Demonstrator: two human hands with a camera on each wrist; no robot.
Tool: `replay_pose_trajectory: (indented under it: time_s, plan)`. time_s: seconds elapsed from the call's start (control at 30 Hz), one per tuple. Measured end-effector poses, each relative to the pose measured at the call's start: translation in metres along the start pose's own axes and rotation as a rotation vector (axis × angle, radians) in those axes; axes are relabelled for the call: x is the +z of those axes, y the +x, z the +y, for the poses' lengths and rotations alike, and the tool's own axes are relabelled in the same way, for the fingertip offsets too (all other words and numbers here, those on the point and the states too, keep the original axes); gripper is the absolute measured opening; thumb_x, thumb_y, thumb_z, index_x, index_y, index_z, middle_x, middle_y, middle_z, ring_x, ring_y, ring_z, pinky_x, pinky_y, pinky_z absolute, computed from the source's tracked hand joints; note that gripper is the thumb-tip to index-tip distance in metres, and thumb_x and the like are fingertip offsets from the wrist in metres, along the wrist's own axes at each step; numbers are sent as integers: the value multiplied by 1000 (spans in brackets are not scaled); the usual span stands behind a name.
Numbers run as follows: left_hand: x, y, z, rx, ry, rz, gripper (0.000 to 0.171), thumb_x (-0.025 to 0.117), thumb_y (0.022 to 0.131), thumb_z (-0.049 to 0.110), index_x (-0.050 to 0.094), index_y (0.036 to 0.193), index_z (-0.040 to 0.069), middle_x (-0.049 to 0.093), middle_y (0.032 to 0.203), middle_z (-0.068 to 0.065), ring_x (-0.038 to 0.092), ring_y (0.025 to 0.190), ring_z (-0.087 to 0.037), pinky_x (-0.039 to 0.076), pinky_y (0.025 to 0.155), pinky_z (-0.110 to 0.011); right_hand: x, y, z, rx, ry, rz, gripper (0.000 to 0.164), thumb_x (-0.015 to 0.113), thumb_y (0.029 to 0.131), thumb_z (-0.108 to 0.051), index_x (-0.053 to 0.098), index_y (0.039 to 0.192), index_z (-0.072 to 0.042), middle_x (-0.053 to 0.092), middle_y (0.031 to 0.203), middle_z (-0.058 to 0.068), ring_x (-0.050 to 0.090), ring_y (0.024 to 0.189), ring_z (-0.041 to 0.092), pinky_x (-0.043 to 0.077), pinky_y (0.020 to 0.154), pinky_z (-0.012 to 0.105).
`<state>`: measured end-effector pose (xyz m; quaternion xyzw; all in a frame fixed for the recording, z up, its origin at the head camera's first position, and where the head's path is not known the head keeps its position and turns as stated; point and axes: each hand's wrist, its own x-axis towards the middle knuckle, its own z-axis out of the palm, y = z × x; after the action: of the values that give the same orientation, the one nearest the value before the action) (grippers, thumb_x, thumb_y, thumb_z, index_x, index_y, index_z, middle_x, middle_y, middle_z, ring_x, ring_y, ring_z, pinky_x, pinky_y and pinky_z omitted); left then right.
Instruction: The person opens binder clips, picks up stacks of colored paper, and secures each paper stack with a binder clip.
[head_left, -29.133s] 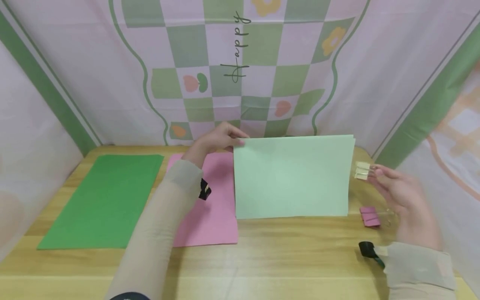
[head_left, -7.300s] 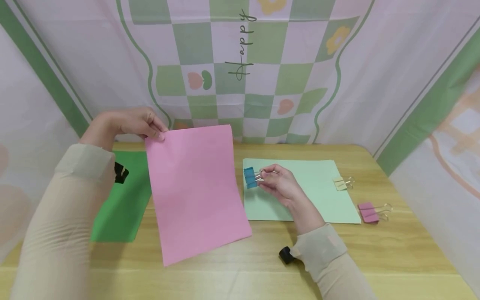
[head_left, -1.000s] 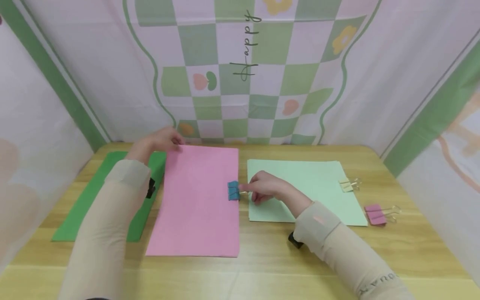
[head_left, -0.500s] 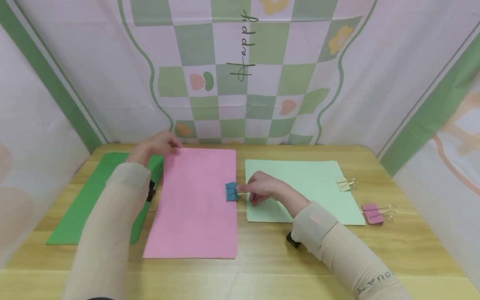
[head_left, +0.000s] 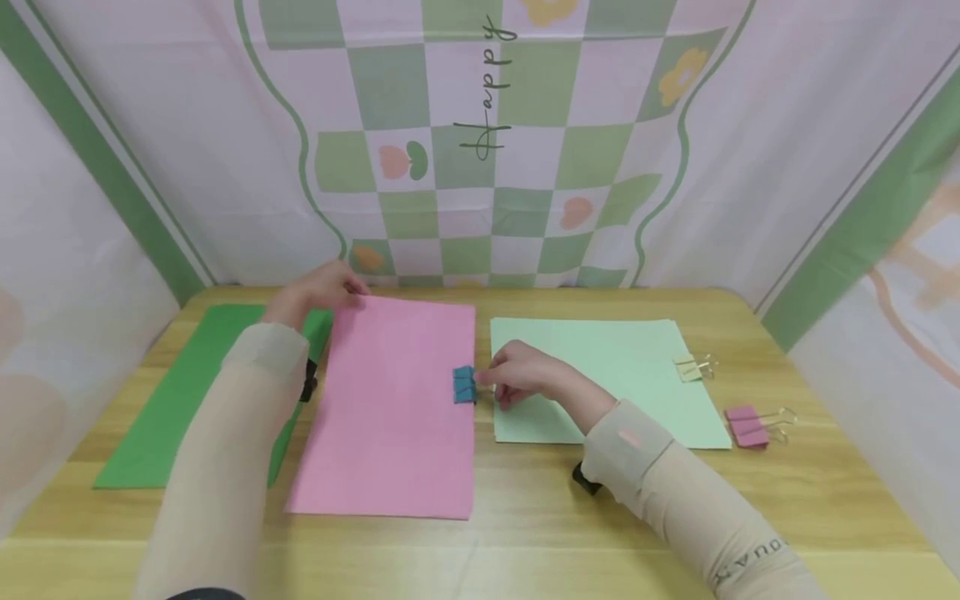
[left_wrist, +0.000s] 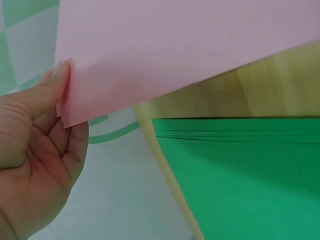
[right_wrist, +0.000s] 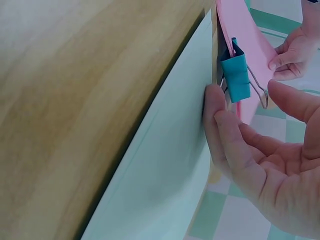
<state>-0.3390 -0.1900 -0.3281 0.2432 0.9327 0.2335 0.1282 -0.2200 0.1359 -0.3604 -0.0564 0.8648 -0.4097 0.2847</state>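
My left hand [head_left: 326,285] pinches the far left corner of a stack of pink paper [head_left: 390,433]; the left wrist view shows several layered edges at that corner. A teal binder clip [head_left: 464,385] sits on the stack's right edge. My right hand [head_left: 521,372] is at the clip, its thumb and fingers on either side of the wire handles [right_wrist: 260,92]. Below that hand lies a stack of light green paper [head_left: 592,342], with a pale yellow binder clip [head_left: 687,369] on its right edge.
Dark green paper [head_left: 157,417] lies at the table's left, partly under my left forearm. A pink binder clip [head_left: 746,427] rests right of the light green stack. A patterned cloth [head_left: 525,233] hangs behind the wooden table [head_left: 570,550].
The yellow clip, earlier held, now grips the light green stack. The pink stack, earlier raised, has come down, and the teal clip is on its edge. In the last second, little differs.
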Motion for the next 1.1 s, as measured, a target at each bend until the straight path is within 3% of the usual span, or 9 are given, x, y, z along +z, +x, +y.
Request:
replay_pose_trajectory:
  time_s: [0.23,0.47,0.7,0.9,1.03,1.1]
  plan:
    - [10,5,-8,-19,61,34,18,67,89,2,72,104,-6,70,109,-25,61,108,-40,48,101,-53,-1,-1,2,-16,-8,-30,33,61,98,-26,67,107,5,67,83,12,68,72,19,62,78,32]
    - [21,11,-14,-48,82,58,20,66,89,2,71,106,-7,70,109,-26,63,108,-40,49,101,-51,-6,-6,4,-29,1,-33,36,61,98,-29,67,113,3,70,89,13,69,76,20,61,81,33]
    - [29,14,-15,-128,71,72,21,66,90,3,71,108,-5,68,115,-25,59,115,-39,45,106,-51,-15,-13,10,-31,23,-37,41,58,99,-28,61,125,4,72,98,17,71,85,22,60,86,36]
    - [27,7,-14,-184,54,70,20,63,92,3,71,110,-4,65,118,-24,57,114,-38,46,104,-51,-30,-20,17,-50,34,-27,45,56,101,-30,58,131,2,72,109,17,71,92,24,59,92,39]
    - [20,-3,-15,-171,20,60,24,61,93,4,67,115,-6,64,121,-27,57,116,-41,47,104,-52,-37,-26,23,-64,21,7,45,55,101,-32,58,132,1,72,110,16,72,93,23,57,92,38]
    - [18,-8,-17,-114,23,55,25,61,93,3,67,115,-9,65,119,-29,58,114,-44,48,102,-54,-38,-28,27,-75,16,16,44,54,102,-31,58,132,1,72,109,15,71,93,23,56,91,37]
